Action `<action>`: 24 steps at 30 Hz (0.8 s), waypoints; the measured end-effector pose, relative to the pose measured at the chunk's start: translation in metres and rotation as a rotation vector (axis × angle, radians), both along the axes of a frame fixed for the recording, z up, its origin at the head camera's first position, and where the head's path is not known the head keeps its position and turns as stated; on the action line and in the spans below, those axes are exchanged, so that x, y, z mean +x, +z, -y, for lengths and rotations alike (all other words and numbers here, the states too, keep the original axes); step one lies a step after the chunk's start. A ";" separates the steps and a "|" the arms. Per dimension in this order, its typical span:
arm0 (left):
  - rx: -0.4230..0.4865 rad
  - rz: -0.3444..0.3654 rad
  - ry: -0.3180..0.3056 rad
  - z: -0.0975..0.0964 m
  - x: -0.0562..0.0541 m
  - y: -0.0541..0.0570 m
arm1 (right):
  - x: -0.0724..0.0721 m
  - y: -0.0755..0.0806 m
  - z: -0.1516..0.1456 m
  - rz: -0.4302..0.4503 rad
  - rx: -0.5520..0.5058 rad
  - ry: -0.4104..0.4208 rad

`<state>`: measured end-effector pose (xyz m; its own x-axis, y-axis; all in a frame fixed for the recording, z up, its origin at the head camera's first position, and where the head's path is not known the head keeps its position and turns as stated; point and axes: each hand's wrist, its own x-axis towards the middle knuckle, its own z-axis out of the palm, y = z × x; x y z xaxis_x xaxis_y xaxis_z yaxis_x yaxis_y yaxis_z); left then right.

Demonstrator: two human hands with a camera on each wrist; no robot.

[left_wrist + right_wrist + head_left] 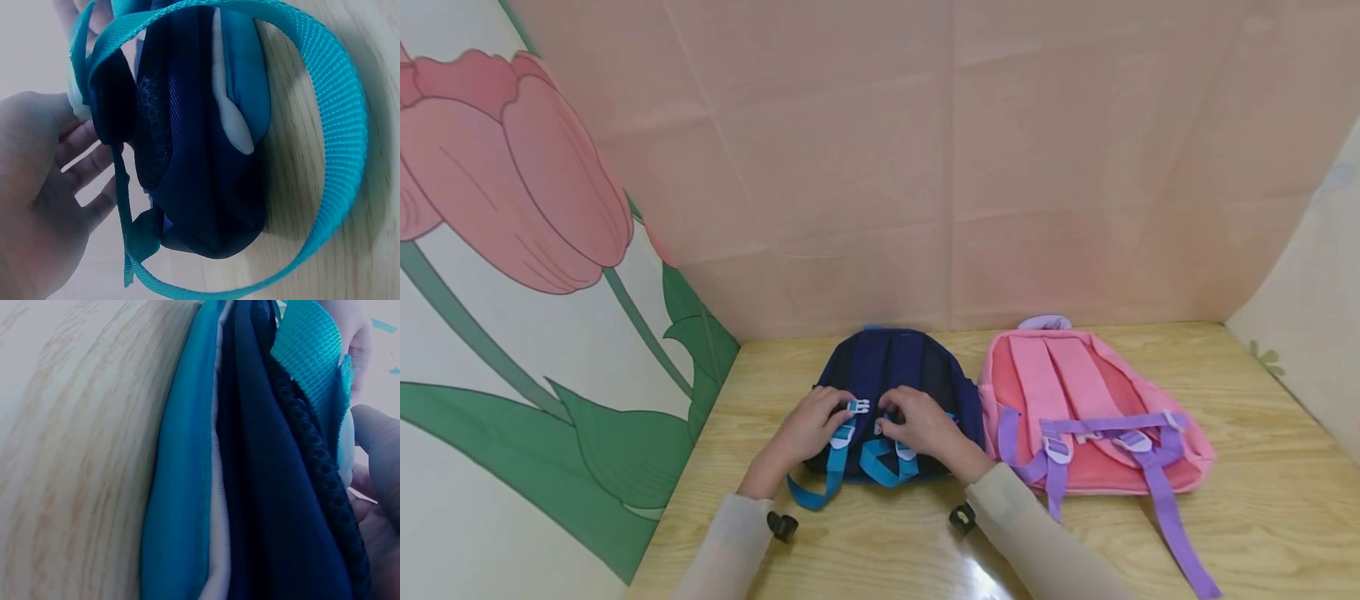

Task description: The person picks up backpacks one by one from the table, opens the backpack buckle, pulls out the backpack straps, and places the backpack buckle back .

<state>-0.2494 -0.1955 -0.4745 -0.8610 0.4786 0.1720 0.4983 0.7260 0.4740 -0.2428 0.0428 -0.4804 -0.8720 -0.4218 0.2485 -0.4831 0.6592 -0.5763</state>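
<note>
Pink backpack (1078, 387) beside navy backpack (891, 367) (perhaps touching); right hand (920, 422) obscures strap (309, 350).

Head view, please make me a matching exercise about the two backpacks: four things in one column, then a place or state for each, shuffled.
Things
1. Navy fabric backpack
2. White plastic pronged buckle
3. Pink fabric backpack
4. Long, flat purple webbing strap

Places or states
A. Topped by a lavender carry loop
B. Loose end extends over the pale wood-grain table
C. Lies beneath the left hand and right hand
D. Pinched at the left hand's fingertips

Pairs: 1-C, 2-D, 3-A, 4-B
</note>
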 end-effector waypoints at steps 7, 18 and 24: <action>0.003 -0.027 -0.009 -0.002 0.000 0.000 | 0.002 0.006 0.001 -0.014 -0.021 0.003; -0.013 -0.056 -0.036 -0.006 0.002 0.005 | 0.003 0.011 0.005 -0.027 -0.055 0.041; 0.001 -0.090 -0.051 -0.007 0.001 0.004 | 0.003 0.011 0.006 -0.026 -0.056 0.050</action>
<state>-0.2487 -0.1882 -0.4704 -0.8168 0.5209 0.2480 0.5749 0.6983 0.4264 -0.2401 0.0367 -0.4697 -0.8433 -0.4492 0.2950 -0.5295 0.6009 -0.5987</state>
